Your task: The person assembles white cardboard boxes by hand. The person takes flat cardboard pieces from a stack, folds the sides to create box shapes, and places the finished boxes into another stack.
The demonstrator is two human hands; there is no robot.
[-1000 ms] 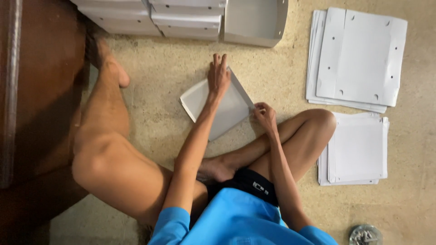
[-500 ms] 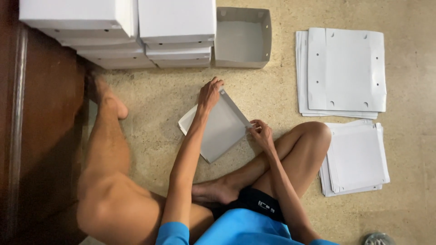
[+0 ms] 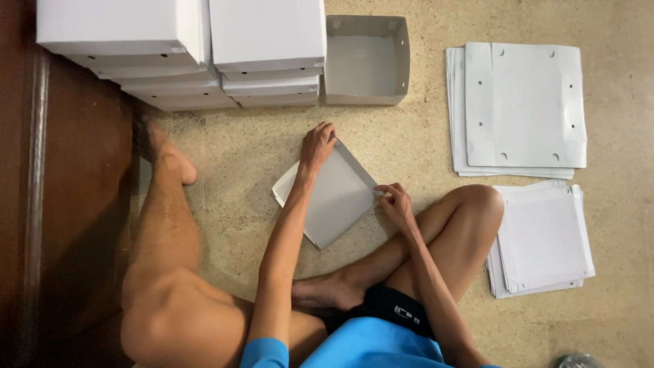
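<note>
Cardboard sheet (image 3: pixel 334 197) lies flat on the floor (image 3: pixel 238 163) between my knees, my left hand (image 3: pixel 317 145) pressing its far corner, my right hand (image 3: pixel 395 203) pinching the right side flap; best crease that flap along its score, sheet pinned.

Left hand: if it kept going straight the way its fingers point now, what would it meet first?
The left hand rests on the far corner of the grey cardboard sheet, fingers pointing away from the person. Straight on lies bare floor, then probably the open grey box, or the white box stack beside it; the heading is approximate.
</note>
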